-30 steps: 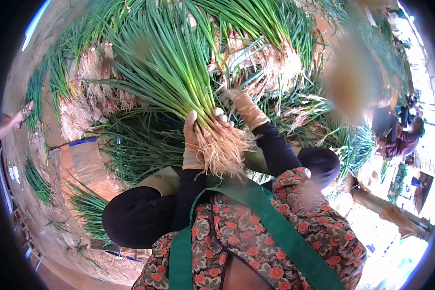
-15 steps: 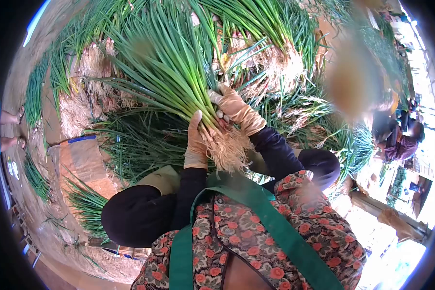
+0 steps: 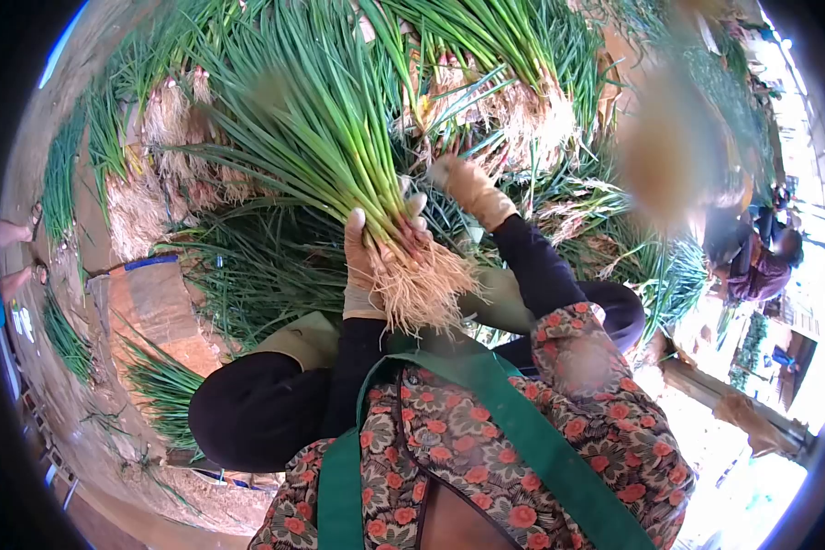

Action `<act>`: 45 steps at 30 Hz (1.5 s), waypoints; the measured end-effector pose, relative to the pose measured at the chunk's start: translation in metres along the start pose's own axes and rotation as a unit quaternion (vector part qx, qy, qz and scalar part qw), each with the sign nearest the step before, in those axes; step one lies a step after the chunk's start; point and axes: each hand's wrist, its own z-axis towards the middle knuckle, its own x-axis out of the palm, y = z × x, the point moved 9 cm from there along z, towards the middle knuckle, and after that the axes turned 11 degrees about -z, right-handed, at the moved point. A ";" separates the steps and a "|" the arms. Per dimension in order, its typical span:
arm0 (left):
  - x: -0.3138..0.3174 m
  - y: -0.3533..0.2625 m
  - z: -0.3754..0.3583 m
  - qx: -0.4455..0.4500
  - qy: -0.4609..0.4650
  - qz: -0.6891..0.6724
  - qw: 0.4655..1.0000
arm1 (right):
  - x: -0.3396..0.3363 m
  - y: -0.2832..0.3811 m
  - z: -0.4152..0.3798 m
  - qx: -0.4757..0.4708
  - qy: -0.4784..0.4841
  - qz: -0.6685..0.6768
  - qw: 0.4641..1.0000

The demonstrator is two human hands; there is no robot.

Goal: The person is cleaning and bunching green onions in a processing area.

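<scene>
My left hand (image 3: 362, 261), in a pale glove, is closed round a thick bunch of green onions (image 3: 376, 197) just above the roots. The bunch leans up and to the left, its long leaves fanning away from me and its pale roots hanging over my lap. Apart from the bunch, on its right side, is my gloved right hand (image 3: 472, 191), close to loose green onions on the ground. Its fingertips are blurred and partly hidden, so whether they grip anything does not show.
Root-ended piles of green onions (image 3: 532, 115) lie ahead, with more (image 3: 142, 206) to the left. Loose leaves (image 3: 257, 261) cover the ground before my knees. A brown sheet (image 3: 151, 298) lies at left. Another person (image 3: 761, 266) sits far right; bare feet show at the left edge.
My right hand has let go of the bunch and moved up and to the right. The left hand alone now holds the bunch, which has shifted slightly.
</scene>
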 end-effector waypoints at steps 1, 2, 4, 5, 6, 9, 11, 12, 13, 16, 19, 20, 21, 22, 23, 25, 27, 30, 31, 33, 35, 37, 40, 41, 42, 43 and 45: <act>0.003 0.003 0.002 -0.025 0.009 -0.005 1.000 | -0.022 -0.013 0.013 0.081 -0.111 0.087 0.987; 0.004 0.006 -0.002 -0.032 -0.008 0.013 0.999 | -0.023 -0.013 0.023 0.085 -0.107 0.075 0.988; 0.005 0.011 -0.003 -0.038 -0.016 -0.014 0.999 | -0.027 0.000 0.045 0.086 -0.074 -0.075 0.991; 0.005 0.011 -0.002 -0.040 -0.019 -0.029 0.999 | -0.021 0.004 0.049 0.081 -0.027 -0.092 0.992; 0.008 0.008 0.000 -0.030 -0.011 -0.003 0.999 | -0.027 0.012 0.048 0.076 -0.020 -0.106 0.991; -0.004 -0.003 -0.001 0.025 -0.097 0.047 0.994 | -0.030 0.026 0.031 -0.022 -0.052 -0.144 0.988; -0.024 -0.012 -0.003 0.072 -0.174 0.084 0.978 | -0.053 0.053 -0.011 -0.017 -0.045 -0.061 0.997; -0.042 -0.021 -0.004 0.063 -0.169 0.112 0.977 | -0.055 0.077 -0.038 -0.077 0.032 -0.043 0.996; -0.052 -0.024 -0.002 0.052 -0.161 0.141 0.975 | -0.049 0.092 -0.061 -0.108 0.080 -0.091 0.987; -0.039 -0.008 0.005 0.030 -0.164 0.116 0.979 | -0.026 0.078 -0.080 -0.183 0.147 -0.058 0.970; -0.033 -0.002 0.007 0.028 -0.166 0.116 0.979 | -0.047 0.067 -0.051 -0.087 0.075 0.164 0.980; -0.034 -0.001 0.005 0.028 -0.169 0.121 0.978 | -0.044 0.072 -0.041 -0.049 0.080 0.295 0.951; -0.042 -0.006 0.001 0.029 -0.181 0.146 0.972 | -0.038 0.078 -0.034 -0.010 0.082 0.421 0.903; -0.045 -0.014 -0.004 0.027 -0.191 0.172 0.966 | -0.030 0.081 -0.031 0.044 0.094 0.429 0.897; -0.049 -0.014 -0.005 0.035 -0.208 0.175 0.962 | -0.023 0.082 -0.030 0.098 0.105 0.435 0.889; -0.041 -0.012 -0.006 0.051 -0.243 0.180 0.952 | -0.018 0.075 -0.022 0.093 0.057 0.387 0.916; -0.035 -0.006 -0.006 0.065 -0.267 0.187 0.943 | -0.012 0.059 -0.025 0.129 0.027 0.389 0.912; -0.038 -0.001 -0.004 0.006 -0.240 0.205 0.949 | -0.016 0.058 -0.026 0.053 0.045 0.360 0.931; -0.040 -0.002 -0.005 0.013 -0.248 0.217 0.944 | -0.015 0.055 -0.021 0.015 0.022 0.258 0.966; -0.041 0.000 0.000 0.006 -0.211 0.217 0.953 | -0.020 0.050 -0.019 -0.006 -0.024 0.259 0.965; -0.044 -0.003 0.008 -0.013 -0.148 0.201 0.968 | -0.017 0.032 -0.010 0.009 -0.051 0.294 0.954; -0.002 0.016 0.013 0.016 -0.028 0.064 0.997 | -0.014 0.004 -0.014 0.134 0.020 0.384 0.913; 0.012 0.019 0.003 0.038 -0.060 0.029 0.997 | -0.073 0.035 -0.018 -0.089 0.017 -0.058 0.994; 0.011 0.017 0.002 0.038 -0.068 0.033 0.996 | -0.108 0.011 -0.007 -0.050 -0.073 -0.055 0.995; 0.011 0.014 0.002 0.038 -0.075 0.038 0.996 | -0.148 -0.025 0.008 -0.059 -0.251 -0.045 0.965; 0.011 0.015 0.003 0.028 -0.059 0.026 0.998 | -0.202 -0.030 0.000 0.009 -0.368 -0.012 0.930; 0.009 0.018 0.006 0.005 -0.026 0.003 1.000 | -0.247 -0.052 -0.011 0.101 -0.500 -0.194 0.838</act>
